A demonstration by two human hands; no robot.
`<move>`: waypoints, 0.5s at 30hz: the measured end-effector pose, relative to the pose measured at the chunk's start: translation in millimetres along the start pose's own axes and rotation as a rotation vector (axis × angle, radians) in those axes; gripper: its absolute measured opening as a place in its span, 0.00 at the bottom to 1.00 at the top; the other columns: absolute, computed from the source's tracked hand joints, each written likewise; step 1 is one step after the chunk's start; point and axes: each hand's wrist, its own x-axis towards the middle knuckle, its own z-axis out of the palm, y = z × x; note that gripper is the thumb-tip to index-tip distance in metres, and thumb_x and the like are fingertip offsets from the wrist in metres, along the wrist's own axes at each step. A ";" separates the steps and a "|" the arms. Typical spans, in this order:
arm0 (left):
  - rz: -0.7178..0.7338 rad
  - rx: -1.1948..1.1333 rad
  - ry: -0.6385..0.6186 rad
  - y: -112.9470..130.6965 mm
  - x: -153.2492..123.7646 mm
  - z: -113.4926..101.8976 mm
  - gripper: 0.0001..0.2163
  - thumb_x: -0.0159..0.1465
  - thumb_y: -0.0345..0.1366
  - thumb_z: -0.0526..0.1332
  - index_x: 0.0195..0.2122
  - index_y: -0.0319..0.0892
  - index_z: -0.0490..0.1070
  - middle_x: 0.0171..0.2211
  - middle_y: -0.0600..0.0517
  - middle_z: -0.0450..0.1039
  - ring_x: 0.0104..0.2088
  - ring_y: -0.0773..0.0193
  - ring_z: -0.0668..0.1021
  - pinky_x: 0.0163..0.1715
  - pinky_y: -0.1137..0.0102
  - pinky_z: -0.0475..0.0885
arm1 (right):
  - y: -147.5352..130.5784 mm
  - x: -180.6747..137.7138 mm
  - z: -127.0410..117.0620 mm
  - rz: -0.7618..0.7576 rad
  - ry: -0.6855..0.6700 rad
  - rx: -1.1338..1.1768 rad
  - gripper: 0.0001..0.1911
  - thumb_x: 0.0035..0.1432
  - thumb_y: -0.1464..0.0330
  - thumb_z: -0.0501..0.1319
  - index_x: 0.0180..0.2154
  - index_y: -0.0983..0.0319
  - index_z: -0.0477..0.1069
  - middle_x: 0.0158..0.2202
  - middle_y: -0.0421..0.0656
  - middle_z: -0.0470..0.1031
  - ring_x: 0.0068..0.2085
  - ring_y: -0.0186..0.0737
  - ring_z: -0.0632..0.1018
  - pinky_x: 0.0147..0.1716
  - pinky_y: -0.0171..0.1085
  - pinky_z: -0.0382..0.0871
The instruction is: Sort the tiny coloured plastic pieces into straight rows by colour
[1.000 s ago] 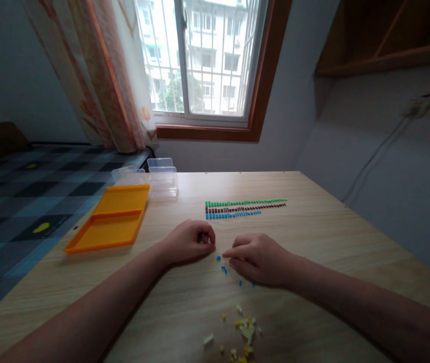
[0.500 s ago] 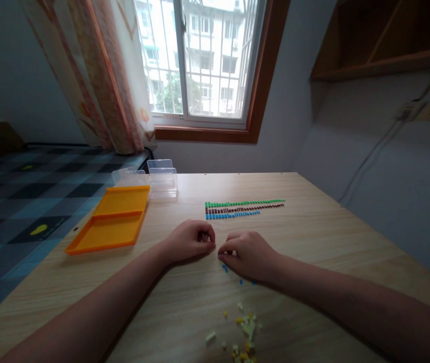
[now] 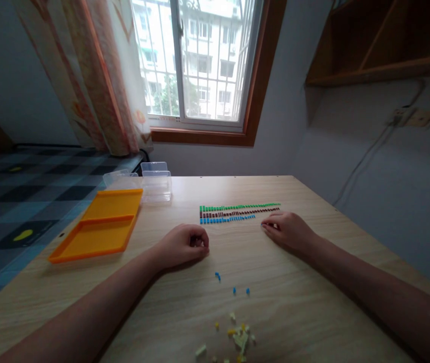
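Note:
Three rows of tiny building bricks lie across the table: green bricks (image 3: 222,207), dark brown bricks (image 3: 220,215) and a shorter row of blue bricks (image 3: 218,220). Beyond the right end of the blue row, my right hand (image 3: 290,230) pinches what looks like a small blue brick (image 3: 262,224), mostly hidden by the fingertips. My left hand (image 3: 184,246) rests in front of the rows, its fingers curled closed; whatever they hold, if anything, is hidden. Between the arms lie several loose blue bricks (image 3: 234,291). Nearer me is a pile of cream and yellow bricks (image 3: 241,338).
An orange two-part tray (image 3: 103,237) sits on the left of the wooden table (image 3: 169,312). Clear plastic boxes (image 3: 157,186) stand behind it. A bed (image 3: 44,196) adjoins the left side; a window (image 3: 199,65) and a wall are beyond.
My right hand has moved away and rightward from beside my left hand to the end of the blue row. My left hand stays nearly in place. The view has shifted slightly.

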 end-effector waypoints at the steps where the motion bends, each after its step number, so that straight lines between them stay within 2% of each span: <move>1: -0.005 -0.002 -0.001 -0.6 0.1 -0.2 0.08 0.55 0.38 0.63 0.28 0.38 0.75 0.23 0.55 0.68 0.25 0.67 0.68 0.26 0.73 0.61 | 10.3 0.9 1.4 0.007 -0.018 -0.022 0.11 0.65 0.66 0.60 0.37 0.59 0.81 0.38 0.41 0.80 0.37 0.36 0.78 0.39 0.32 0.68; 5: -0.022 -0.018 -0.010 -2.7 0.0 -1.3 0.08 0.55 0.39 0.64 0.28 0.38 0.75 0.23 0.55 0.67 0.25 0.67 0.68 0.26 0.73 0.61 | 29.6 10.5 12.8 0.012 -0.031 -0.072 0.13 0.67 0.64 0.58 0.40 0.59 0.81 0.40 0.43 0.80 0.40 0.38 0.79 0.40 0.33 0.69; 15: -0.025 -0.023 -0.024 -1.4 -1.1 -3.1 0.10 0.57 0.40 0.63 0.28 0.37 0.75 0.23 0.55 0.67 0.25 0.68 0.67 0.25 0.73 0.60 | 32.1 20.9 30.3 0.010 0.040 -0.023 0.13 0.68 0.64 0.59 0.43 0.59 0.81 0.44 0.43 0.80 0.44 0.39 0.79 0.46 0.36 0.72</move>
